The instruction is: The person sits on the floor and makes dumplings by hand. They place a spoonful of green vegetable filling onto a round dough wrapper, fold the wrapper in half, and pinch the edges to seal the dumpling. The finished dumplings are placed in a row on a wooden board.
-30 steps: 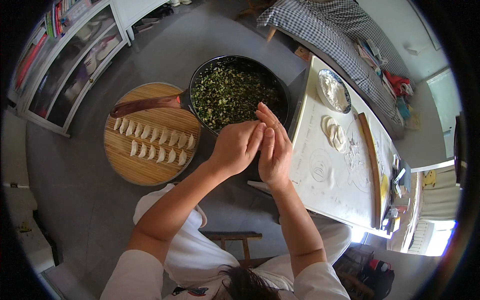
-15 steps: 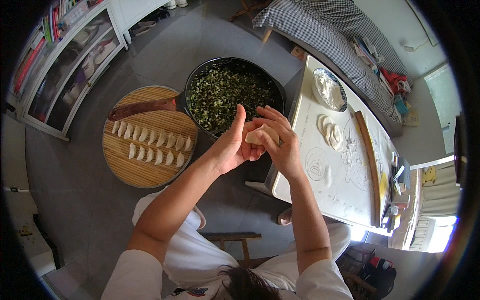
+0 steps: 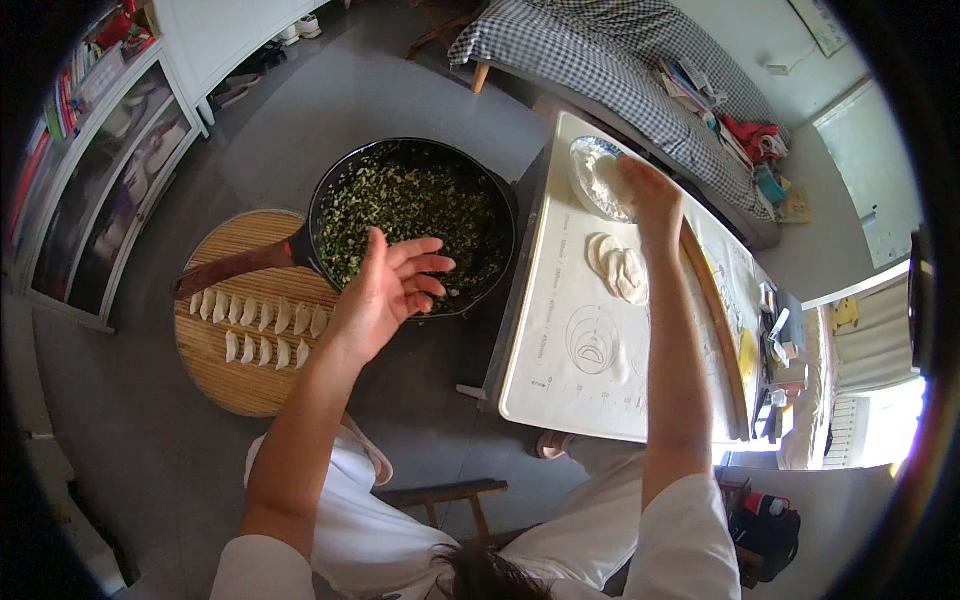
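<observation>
Near the far corner of the surface (image 3: 535, 375), the flour bowl (image 3: 577, 182) is standing by the right hand (image 3: 652, 198), whose grip I cannot tell; the left hand (image 3: 380, 296) is hanging open, empty, by the pan (image 3: 500, 215). Flour (image 3: 602, 182) is probably handling light, loose, suiting pinches.

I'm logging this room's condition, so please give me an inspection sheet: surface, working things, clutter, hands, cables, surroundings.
Surface: white mat, flour-dusted, printed with circles.
Working things: pan of chopped green filling; dumplings in two rows on round board; flat dough pieces; flour bowl; rolling pin.
Clutter: small items by the mat's right edge.
Hands: left hand open at the pan's near side, nothing visible in it; right hand at the flour bowl, fingers unclear.
Cables: possible cord at wall socket.
Surroundings: checked bedding, shelved books, shoes.
</observation>
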Available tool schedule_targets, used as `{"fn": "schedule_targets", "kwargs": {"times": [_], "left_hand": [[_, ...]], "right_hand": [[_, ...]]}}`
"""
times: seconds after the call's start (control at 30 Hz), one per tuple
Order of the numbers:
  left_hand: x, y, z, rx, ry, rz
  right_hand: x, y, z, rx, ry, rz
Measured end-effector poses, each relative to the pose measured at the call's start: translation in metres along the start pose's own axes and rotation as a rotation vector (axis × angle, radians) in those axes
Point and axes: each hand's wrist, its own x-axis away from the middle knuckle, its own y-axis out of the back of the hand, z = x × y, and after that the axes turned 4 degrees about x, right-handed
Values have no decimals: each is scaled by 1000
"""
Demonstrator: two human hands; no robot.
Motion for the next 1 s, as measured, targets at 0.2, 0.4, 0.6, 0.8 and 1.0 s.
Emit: {"fn": "schedule_targets", "kwargs": {"times": [0.2,0.4,0.6,0.8,1.0], "left_hand": [[-9,12,-7,144,-49,-62],[-6,22,-14,164,-54,-133],[-3,26,-20,150,-93,-171],[-3,27,-20,192,-105,-150],[6,37,-27,184,-116,-157]], "right_hand": [[-74,-17,-84,306,-187,-103],[-58,-29,-90,552,-101,16],[-69,-7,-103,528,-124,153],[-81,-9,-115,560,-136,153],[-77,-26,-100,613,-30,70]]}}
